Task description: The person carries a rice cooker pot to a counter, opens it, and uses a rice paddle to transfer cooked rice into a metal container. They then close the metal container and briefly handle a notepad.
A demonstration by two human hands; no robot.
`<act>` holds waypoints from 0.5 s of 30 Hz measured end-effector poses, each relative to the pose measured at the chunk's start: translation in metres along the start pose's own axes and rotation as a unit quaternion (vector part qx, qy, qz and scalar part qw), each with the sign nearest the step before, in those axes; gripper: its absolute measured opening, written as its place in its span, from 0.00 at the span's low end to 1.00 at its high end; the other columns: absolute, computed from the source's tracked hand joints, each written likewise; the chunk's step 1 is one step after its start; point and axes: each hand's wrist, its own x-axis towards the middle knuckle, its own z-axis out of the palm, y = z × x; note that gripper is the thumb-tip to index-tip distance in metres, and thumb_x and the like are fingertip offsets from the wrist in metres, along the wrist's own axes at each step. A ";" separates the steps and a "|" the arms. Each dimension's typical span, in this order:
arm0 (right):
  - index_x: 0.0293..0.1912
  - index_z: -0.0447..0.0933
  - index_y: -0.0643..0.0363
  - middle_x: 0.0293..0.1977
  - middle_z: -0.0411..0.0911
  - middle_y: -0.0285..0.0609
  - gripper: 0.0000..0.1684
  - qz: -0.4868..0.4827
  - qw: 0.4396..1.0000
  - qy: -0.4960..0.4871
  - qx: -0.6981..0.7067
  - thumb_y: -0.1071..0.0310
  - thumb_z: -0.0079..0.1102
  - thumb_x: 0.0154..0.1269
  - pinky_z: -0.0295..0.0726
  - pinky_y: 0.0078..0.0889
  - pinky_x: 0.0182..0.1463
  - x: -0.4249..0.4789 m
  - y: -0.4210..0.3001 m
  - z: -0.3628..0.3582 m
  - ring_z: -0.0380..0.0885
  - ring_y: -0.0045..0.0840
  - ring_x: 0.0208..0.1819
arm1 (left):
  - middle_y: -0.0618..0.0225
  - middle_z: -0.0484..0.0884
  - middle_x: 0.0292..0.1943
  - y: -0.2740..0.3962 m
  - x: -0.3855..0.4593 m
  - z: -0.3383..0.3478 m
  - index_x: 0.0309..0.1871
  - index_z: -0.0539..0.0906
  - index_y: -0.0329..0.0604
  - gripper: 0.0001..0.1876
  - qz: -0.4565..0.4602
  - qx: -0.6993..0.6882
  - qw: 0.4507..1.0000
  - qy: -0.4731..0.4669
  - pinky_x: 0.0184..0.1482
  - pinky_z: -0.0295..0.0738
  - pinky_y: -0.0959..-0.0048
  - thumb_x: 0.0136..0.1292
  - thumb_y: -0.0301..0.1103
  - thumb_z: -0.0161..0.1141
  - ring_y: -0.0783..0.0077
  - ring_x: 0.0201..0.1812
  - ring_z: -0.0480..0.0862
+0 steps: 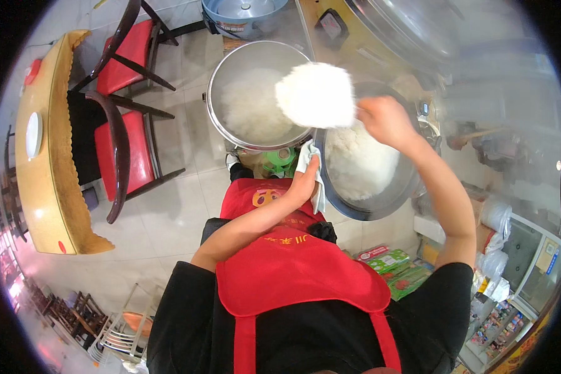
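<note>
My right hand (385, 121) grips the handle of a scoop or ladle whose head is hidden under a large heap of white rice (315, 96). This heap is blurred and hangs over the right rim of a round stainless steel pot (236, 61). Steam hazes the rice (248, 107) inside that pot. To its right is a wide, dark-rimmed metal basin (325, 170) with a mound of rice (362, 163) in it. Between the two vessels my left hand (304, 184) holds a white cloth (319, 198); whether the cloth touches a rim I cannot tell.
A blue-grey round container (245, 18) stands beyond the pot. Chairs with red seats (128, 156) and a cloth-covered table (42, 187) are on the left. A green object (279, 159) sits low near my feet. Green packages (397, 269) lie at lower right. Steam veils the upper right.
</note>
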 end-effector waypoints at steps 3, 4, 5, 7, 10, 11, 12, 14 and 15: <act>0.24 0.80 0.59 0.26 0.80 0.50 0.07 -0.056 0.981 -0.052 -0.178 0.71 0.54 0.52 0.80 0.40 0.33 0.055 -0.031 0.043 0.82 0.40 0.31 | 0.64 0.68 0.61 0.005 -0.001 -0.004 0.65 0.63 0.36 0.26 -0.027 0.036 0.999 -0.016 0.63 0.58 0.73 0.71 0.45 0.46 0.70 0.61 0.66; 0.25 0.79 0.59 0.27 0.80 0.50 0.05 -0.052 0.978 -0.067 -0.189 0.70 0.55 0.50 0.80 0.40 0.34 0.063 -0.033 0.053 0.82 0.39 0.32 | 0.64 0.68 0.60 0.011 -0.002 -0.006 0.66 0.61 0.36 0.27 -0.050 0.055 0.997 -0.021 0.62 0.58 0.73 0.71 0.45 0.46 0.70 0.60 0.66; 0.27 0.78 0.59 0.27 0.80 0.50 0.05 -0.045 0.975 -0.082 -0.200 0.70 0.57 0.48 0.79 0.40 0.34 0.068 -0.034 0.061 0.81 0.39 0.32 | 0.63 0.67 0.60 0.016 -0.002 -0.006 0.66 0.60 0.36 0.28 -0.074 0.075 0.994 -0.028 0.61 0.59 0.74 0.71 0.45 0.45 0.71 0.59 0.66; 0.28 0.78 0.59 0.27 0.80 0.50 0.05 -0.031 0.975 -0.080 -0.205 0.70 0.57 0.48 0.79 0.40 0.34 0.074 -0.042 0.058 0.81 0.39 0.32 | 0.62 0.68 0.59 0.012 0.000 -0.007 0.67 0.59 0.37 0.28 -0.017 0.076 0.997 -0.025 0.61 0.60 0.73 0.71 0.45 0.46 0.70 0.59 0.66; 0.29 0.79 0.58 0.26 0.80 0.48 0.06 0.013 0.984 -0.026 -0.174 0.69 0.55 0.53 0.79 0.41 0.32 0.036 -0.034 0.020 0.81 0.40 0.30 | 0.57 0.70 0.56 0.006 0.012 -0.014 0.65 0.61 0.36 0.27 0.012 0.120 0.992 -0.046 0.60 0.61 0.71 0.69 0.44 0.47 0.65 0.58 0.69; 0.30 0.78 0.58 0.24 0.79 0.48 0.06 0.032 0.988 -0.001 -0.154 0.68 0.55 0.55 0.78 0.42 0.32 0.018 -0.026 0.010 0.80 0.40 0.29 | 0.56 0.70 0.56 0.006 0.016 -0.013 0.65 0.61 0.36 0.27 0.023 0.136 0.990 -0.039 0.60 0.61 0.71 0.69 0.44 0.47 0.63 0.58 0.69; 0.30 0.78 0.58 0.24 0.79 0.48 0.07 0.058 0.989 0.002 -0.139 0.65 0.54 0.57 0.77 0.43 0.32 -0.001 -0.019 -0.006 0.80 0.41 0.29 | 0.54 0.71 0.56 0.007 0.021 -0.011 0.64 0.62 0.36 0.27 0.033 0.153 0.987 -0.034 0.60 0.61 0.70 0.69 0.45 0.47 0.62 0.58 0.70; 0.30 0.77 0.58 0.23 0.78 0.49 0.11 0.104 0.988 0.018 -0.115 0.61 0.53 0.61 0.76 0.45 0.32 -0.048 0.003 -0.024 0.78 0.43 0.29 | 0.50 0.72 0.55 0.015 0.026 -0.001 0.63 0.62 0.35 0.27 0.062 0.202 0.977 0.010 0.59 0.63 0.68 0.68 0.45 0.47 0.56 0.57 0.71; 0.30 0.76 0.58 0.23 0.77 0.49 0.12 0.125 0.986 0.031 -0.108 0.59 0.53 0.62 0.75 0.45 0.32 -0.071 0.018 -0.028 0.78 0.44 0.29 | 0.49 0.73 0.52 0.022 0.029 0.007 0.59 0.66 0.35 0.25 0.079 0.223 0.971 0.046 0.57 0.65 0.65 0.68 0.45 0.47 0.53 0.54 0.73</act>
